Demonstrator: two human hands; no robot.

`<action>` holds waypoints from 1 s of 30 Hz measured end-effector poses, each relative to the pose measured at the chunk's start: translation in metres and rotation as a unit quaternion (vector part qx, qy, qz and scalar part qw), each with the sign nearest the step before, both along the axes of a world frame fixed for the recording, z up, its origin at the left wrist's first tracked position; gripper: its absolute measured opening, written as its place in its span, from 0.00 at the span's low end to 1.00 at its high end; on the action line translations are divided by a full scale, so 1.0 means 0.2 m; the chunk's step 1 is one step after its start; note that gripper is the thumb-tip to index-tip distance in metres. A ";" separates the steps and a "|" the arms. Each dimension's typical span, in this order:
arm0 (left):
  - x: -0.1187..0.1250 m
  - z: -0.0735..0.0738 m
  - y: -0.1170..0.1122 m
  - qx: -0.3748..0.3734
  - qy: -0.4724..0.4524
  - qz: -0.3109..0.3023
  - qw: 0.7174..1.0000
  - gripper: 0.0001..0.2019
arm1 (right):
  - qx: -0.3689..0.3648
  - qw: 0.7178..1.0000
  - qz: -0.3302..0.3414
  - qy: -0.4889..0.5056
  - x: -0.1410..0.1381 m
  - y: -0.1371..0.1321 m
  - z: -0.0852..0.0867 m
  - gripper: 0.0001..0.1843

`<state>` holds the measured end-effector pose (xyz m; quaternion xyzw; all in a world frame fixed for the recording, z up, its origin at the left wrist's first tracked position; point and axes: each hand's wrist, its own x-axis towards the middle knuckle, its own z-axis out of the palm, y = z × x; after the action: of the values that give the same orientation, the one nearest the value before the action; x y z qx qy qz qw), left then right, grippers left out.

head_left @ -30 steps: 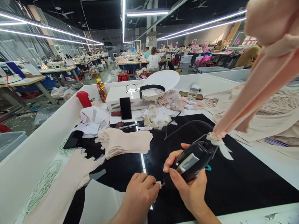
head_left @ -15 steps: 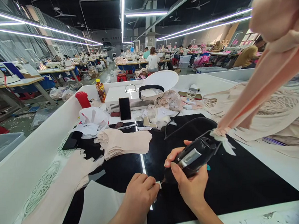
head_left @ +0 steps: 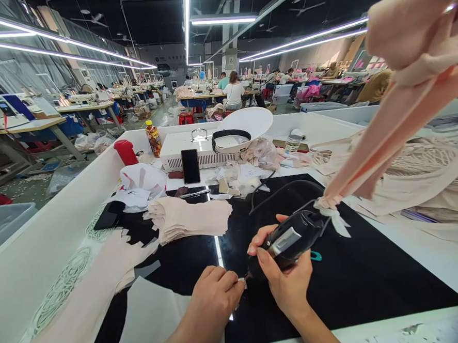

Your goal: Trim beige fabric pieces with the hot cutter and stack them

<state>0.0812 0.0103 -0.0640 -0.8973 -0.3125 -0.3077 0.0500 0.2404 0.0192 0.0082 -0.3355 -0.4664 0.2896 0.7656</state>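
Note:
My right hand (head_left: 284,283) is wrapped round a black handheld tool (head_left: 289,240) with a grey plate, its tip pointing down-left at the black work mat (head_left: 362,283). A black cord (head_left: 278,190) runs from the tool, which hangs on a pink fabric strip (head_left: 374,144) from above. My left hand (head_left: 213,300) is closed in a pinch on a small white piece (head_left: 242,281) right at the tool's tip. A white sheet (head_left: 154,317) lies under my left wrist.
A stack of beige fabric pieces (head_left: 189,218) lies on the mat, more beige fabric (head_left: 93,298) at left. Behind are a phone (head_left: 190,165), a white box (head_left: 183,150), a white lamp (head_left: 245,126), a bottle (head_left: 155,138) and a red cup (head_left: 126,152). Lace fabric (head_left: 427,168) is piled at right. Other people sit at distant tables.
Both hands and the tool stay nearly in place; the tool has shifted slightly left and up. The view has drifted a little.

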 end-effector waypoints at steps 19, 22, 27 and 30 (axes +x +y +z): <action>-0.03 0.02 0.02 -0.026 0.012 -0.018 0.999 0.06 | -0.007 1.000 0.029 0.008 0.01 -0.02 -0.02 0.26; -0.04 0.04 0.02 -0.031 0.011 -0.018 0.999 0.08 | -0.009 1.000 0.025 -0.003 0.01 -0.03 -0.01 0.26; -0.07 0.07 0.00 -0.036 -0.002 -0.027 0.999 0.12 | -0.017 1.000 0.013 -0.007 0.01 -0.05 0.02 0.26; -0.11 0.07 -0.02 -0.031 -0.008 -0.036 0.999 0.12 | -0.014 1.000 0.009 -0.012 0.02 -0.06 0.01 0.26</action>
<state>0.0592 0.0062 -0.0509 -0.9067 -0.2899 -0.3063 0.0092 0.2435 0.0068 0.0107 -0.3456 -0.4745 0.2991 0.7523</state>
